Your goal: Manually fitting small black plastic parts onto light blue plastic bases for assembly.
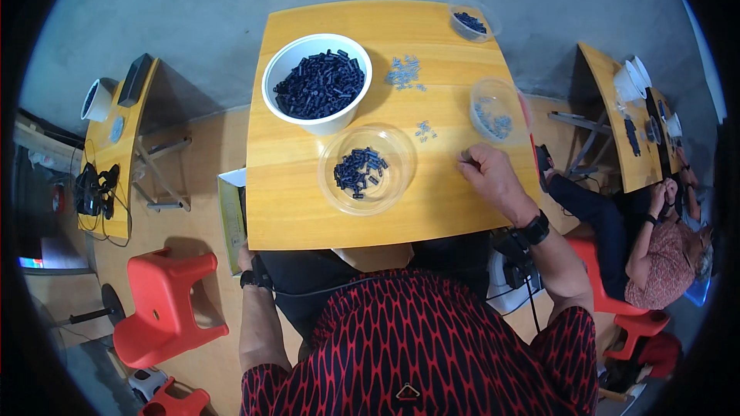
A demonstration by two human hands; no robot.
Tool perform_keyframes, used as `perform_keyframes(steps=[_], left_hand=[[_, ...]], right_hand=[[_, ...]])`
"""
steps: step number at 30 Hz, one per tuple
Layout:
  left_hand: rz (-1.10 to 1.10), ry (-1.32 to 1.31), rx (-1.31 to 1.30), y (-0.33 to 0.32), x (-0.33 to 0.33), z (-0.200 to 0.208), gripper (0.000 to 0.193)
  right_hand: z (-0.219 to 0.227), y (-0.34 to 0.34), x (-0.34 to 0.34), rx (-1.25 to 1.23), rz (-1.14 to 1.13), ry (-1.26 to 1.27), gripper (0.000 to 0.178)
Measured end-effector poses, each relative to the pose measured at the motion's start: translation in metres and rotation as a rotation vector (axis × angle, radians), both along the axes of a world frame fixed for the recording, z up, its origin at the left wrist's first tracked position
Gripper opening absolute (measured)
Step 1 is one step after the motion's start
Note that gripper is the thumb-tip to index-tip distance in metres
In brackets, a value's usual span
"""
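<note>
My right hand (487,173) rests over the right part of the wooden table (439,219), fingers curled closed; whatever is in them, if anything, is hidden. Just beyond it stands a clear tub (493,96) with small pale clear pieces. My left hand (245,257) hangs at the table's near left corner, its fingers out of sight. In front of me, a shallow clear bowl (397,177) holds short black tubular pieces (356,172). Behind it a white bucket (330,120) is heaped with similar black pieces. Two loose groups of clear pieces (403,72) lie on the wood.
A small clear tub (469,27) of black pieces stands at the far right corner. To the left are a red stool (166,304) and a side table (123,135). At right another person (663,262) sits by a table (609,108). An open box (231,216) stands beside my table.
</note>
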State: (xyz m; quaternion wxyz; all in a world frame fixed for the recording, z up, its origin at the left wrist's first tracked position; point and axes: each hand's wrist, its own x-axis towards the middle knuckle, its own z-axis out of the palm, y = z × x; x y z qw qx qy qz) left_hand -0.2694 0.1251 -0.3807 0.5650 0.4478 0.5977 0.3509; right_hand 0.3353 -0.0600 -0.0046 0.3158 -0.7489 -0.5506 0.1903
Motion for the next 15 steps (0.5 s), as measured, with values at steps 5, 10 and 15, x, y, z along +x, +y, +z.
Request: perform_keyframes(steps=[5, 10, 15], left_hand=[[-0.122, 0.221, 0.078, -0.001, 0.004, 0.024, 0.035], [-0.069, 0.191, -0.025, 0.007, 0.035, 0.038, 0.028], [0.559, -0.360, -0.319, 0.005, 0.044, 0.044, 0.018]], right_hand=[[-0.002, 0.002, -0.009, -0.019, 0.031, -0.116, 0.011], [-0.003, -0.002, -0.012, -0.049, 0.023, -0.199, 0.009], [-0.016, -0.003, -0.017, -0.043, -0.112, 0.397, 0.004]])
